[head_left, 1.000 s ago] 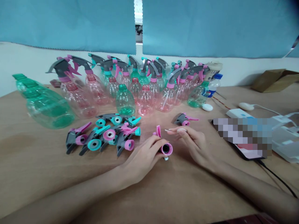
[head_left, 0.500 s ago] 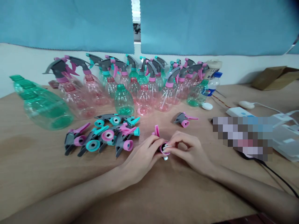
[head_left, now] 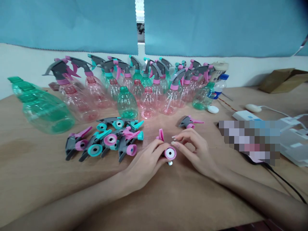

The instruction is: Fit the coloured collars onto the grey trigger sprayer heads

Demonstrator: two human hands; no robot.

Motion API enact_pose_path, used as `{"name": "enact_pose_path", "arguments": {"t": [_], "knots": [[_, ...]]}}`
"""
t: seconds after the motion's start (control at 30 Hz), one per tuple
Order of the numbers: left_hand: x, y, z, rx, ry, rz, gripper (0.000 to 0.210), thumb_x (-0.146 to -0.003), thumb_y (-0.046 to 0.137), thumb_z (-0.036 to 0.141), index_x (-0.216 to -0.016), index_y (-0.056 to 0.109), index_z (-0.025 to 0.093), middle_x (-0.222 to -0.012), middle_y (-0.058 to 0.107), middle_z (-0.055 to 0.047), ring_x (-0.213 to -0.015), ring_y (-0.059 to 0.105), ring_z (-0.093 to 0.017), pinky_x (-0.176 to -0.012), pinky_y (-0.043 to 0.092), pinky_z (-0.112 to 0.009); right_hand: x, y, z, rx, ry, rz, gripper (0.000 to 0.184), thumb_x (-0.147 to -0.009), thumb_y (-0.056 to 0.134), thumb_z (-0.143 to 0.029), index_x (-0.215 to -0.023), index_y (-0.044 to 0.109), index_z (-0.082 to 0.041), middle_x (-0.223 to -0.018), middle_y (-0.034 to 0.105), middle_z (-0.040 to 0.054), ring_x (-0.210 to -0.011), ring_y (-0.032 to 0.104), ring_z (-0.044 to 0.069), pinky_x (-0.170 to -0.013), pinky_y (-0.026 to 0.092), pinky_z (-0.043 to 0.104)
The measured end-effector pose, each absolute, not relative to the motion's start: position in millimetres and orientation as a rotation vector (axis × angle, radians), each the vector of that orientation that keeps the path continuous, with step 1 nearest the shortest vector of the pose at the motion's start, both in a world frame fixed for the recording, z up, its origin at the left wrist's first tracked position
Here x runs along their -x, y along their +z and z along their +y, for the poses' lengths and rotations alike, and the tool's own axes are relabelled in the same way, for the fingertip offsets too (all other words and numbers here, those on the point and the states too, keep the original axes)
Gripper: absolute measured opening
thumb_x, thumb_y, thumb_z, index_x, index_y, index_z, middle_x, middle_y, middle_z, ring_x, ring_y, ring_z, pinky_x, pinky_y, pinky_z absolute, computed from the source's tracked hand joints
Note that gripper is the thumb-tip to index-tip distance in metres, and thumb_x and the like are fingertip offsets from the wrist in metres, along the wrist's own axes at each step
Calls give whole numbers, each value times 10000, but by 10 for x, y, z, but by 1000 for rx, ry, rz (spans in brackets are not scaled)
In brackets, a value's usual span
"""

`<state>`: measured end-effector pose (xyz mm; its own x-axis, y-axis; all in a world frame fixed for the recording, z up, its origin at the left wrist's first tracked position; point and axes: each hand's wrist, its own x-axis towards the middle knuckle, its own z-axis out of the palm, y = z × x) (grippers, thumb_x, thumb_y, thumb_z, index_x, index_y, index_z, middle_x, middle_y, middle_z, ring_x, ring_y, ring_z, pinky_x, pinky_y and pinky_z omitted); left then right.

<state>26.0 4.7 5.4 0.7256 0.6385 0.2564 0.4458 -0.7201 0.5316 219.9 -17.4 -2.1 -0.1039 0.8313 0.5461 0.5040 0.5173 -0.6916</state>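
Between the fingers of my left hand (head_left: 146, 160) is a spray head (head_left: 170, 157), its pink collar facing me. A white washer (head_left: 168, 150) with a dark centre hole lies inside that collar. My right hand (head_left: 194, 152) is just to the right, thumb and fingers apart, holding nothing. Behind it a loose pink-and-grey spray head (head_left: 186, 122) lies on the table. To the left of my left hand is a pile of spray heads (head_left: 111, 140) with pink and teal collars, several turned collar-up.
Green bottles (head_left: 50, 112) and pink bottles (head_left: 148, 104) stand along the back of the table (head_left: 154, 205), many with spray heads on. A white disc (head_left: 213, 109), a capped drink bottle (head_left: 220, 85), a pixelated phone-like object (head_left: 250, 141) with a cable and a cardboard box (head_left: 281, 80) are at the right.
My right hand has drawn back to the right from the collar and its fingers have parted. The white washer now lies flat within the collar. My left hand keeps its hold.
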Motion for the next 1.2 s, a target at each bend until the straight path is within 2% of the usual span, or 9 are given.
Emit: {"name": "enact_pose_path", "arguments": {"t": [0.23, 0.37, 0.5, 0.7, 0.93, 1.2], "knots": [[-256, 36, 48, -2504, 614, 824, 195, -936, 464, 198, -1131, 473, 205, -1068, 520, -36, -938, 561, -182, -795, 519, -337, -2237, 40, -165, 985, 263, -1899, 66, -833, 586, -173, -890, 569, -201, -779, 577, 18, -719, 548, 150, -644, 472, 302], [-258, 22, 47, -2514, 634, 829, 178, -942, 449, 208, -1118, 474, 199, -1072, 520, -44, -927, 570, -187, -779, 527, -341, -2274, 90, -175, 837, 96, -2117, 97, -794, 572, -149, -886, 590, -170, -791, 581, 49, -706, 533, 162, -618, 461, 306], [-254, 28, 44, -2506, 629, 816, 182, -936, 461, 200, -1117, 471, 208, -1074, 516, -42, -942, 566, -188, -795, 529, -345, -2307, 137, -162, 900, -44, -2263, 108, -791, 552, -178, -883, 603, -153, -783, 594, 64, -693, 513, 171, -593, 435, 301], [-254, 17, 43, -2549, 616, 821, 185, -930, 478, 205, -1114, 469, 192, -1087, 515, -52, -948, 566, -197, -789, 536, -351, -2298, 173, -166, 987, 7, -2305, 103, -800, 516, -178, -880, 579, -160, -754, 621, 33, -691, 542, 159, -593, 417, 276], [-266, -7, 28, -2604, 607, 856, 189, -957, 412, 243, -1121, 480, 177, -1075, 533, -67, -917, 588, -196, -727, 553, -340, -2265, 188, -241, 1055, 168, -2291, 135, -765, 547, -172, -899, 567, -171, -688, 596, -23, -589, 539, 103, -532, 360, 223], [-278, -19, 26, -2621, 599, 842, 158, -954, 419, 225, -1088, 477, 165, -1050, 529, -65, -898, 587, -190, -716, 552, -334, -2219, 252, -289, 1176, 81, -2293, 126, -796, 531, -193, -907, 588, -173, -615, 573, -52, -523, 514, 89, -503, 321, 225]]}}
